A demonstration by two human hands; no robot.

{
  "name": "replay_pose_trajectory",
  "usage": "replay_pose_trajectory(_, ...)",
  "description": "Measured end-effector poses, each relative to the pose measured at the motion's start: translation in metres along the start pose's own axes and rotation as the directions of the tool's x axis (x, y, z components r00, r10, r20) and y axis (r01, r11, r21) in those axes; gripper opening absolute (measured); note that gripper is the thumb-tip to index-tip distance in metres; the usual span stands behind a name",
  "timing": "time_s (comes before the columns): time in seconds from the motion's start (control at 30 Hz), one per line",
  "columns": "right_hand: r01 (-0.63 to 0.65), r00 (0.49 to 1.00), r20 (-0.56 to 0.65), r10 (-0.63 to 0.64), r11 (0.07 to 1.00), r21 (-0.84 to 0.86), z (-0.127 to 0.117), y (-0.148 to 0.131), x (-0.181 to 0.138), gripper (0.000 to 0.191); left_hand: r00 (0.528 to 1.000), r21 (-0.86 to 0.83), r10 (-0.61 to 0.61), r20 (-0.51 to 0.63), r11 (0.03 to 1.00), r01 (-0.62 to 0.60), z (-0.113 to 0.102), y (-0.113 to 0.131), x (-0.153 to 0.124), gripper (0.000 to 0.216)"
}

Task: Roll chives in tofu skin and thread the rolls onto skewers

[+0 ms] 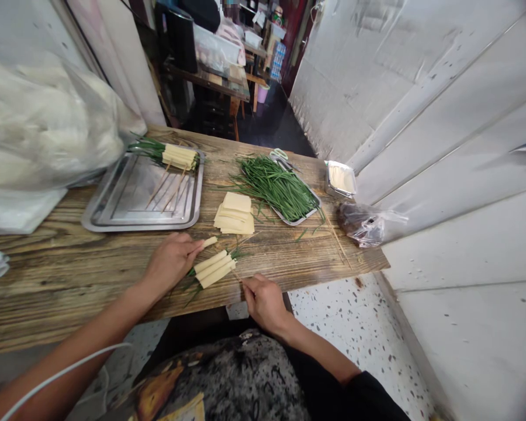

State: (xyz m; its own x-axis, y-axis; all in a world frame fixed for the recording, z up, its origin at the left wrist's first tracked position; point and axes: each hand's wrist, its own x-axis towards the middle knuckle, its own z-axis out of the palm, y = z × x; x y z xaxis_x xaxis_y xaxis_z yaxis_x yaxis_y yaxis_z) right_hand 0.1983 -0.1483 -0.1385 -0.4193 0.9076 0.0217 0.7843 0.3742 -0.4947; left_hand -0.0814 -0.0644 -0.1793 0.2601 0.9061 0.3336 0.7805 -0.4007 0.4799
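My left hand [173, 256] pinches a pale yellow tofu-skin roll [210, 241] at the front of the table. Just below it lies a row of similar rolls [214, 269] with green chives sticking out of both ends. My right hand [267, 299] is closed on a thin wooden skewer [238, 275] that reaches into this row from the right. Behind the rolls sits a stack of flat tofu-skin sheets [234, 214]. Cut chives [280, 184] heap over a metal tray [298, 221] to the right of the stack.
On the left, a steel tray [144, 219] carries finished-looking skewered rolls [179, 156]. A large plastic bag [48, 123] bulges beside it. Loose skewers [335, 237], scissors [279, 154], a small container [341, 178] and a dark bagged item [362, 223] occupy the right. A wall [442, 146] borders that side.
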Motion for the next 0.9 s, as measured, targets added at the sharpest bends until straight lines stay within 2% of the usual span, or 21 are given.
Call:
replay_pose_trajectory(0.37,0.020,1.000,-0.016,-0.020,1.000,-0.011,0.0013,-0.0006,-0.0018,0.022,1.000,0.009,0.014,0.000,1.000,-0.014,-0.0025,0.0022,0.0020,0.054)
replay_pose_trajectory(0.9,0.012,1.000,-0.027,-0.013,0.999,-0.050,0.0091,-0.0023,0.0001,0.020,0.998,-0.010,-0.056,0.040,0.998,0.057,-0.0045,0.0036,0.0025,0.049)
